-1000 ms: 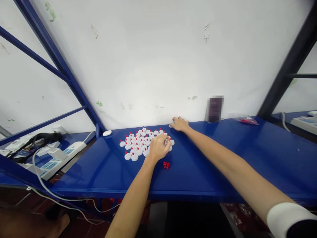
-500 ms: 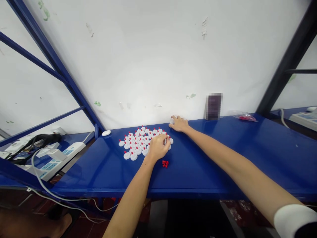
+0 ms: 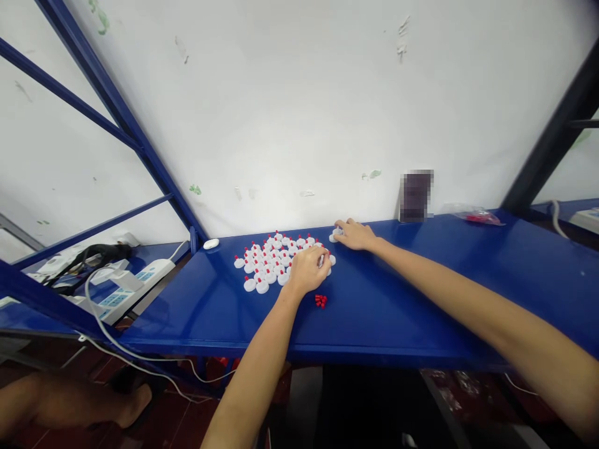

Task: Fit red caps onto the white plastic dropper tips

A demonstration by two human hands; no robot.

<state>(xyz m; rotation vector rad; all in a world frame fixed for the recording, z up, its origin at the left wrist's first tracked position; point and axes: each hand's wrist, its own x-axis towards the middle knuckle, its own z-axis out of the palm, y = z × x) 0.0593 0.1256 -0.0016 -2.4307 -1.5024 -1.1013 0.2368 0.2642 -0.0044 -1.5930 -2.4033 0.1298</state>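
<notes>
Many white round caps with red tips [image 3: 262, 286] stand in a cluster on the blue table. At the cluster's right edge, my left hand [image 3: 306, 271] is closed, thumb and forefinger curled together around a white cap that is mostly hidden. Farther back by the wall, my right hand [image 3: 358, 236] has its fingers bent over clear-white caps [image 3: 334, 237] and grips one; the fingers partly cover it. A small pile of red tips [image 3: 321, 301] lies in front of my left hand.
A white oval case [image 3: 211, 244] lies left of the cluster. Against the wall leans a dark blurred rectangle [image 3: 415, 196], with a clear bag of red pieces [image 3: 482, 216] to its right. A power strip [image 3: 135, 290] and cables fill the left side. Another person's leg [image 3: 70, 402] shows below.
The view has shifted, so the table scene sits farther right. My right hand has drawn slightly back, showing more of the caps under its fingers. My left hand stays at the cluster's edge.
</notes>
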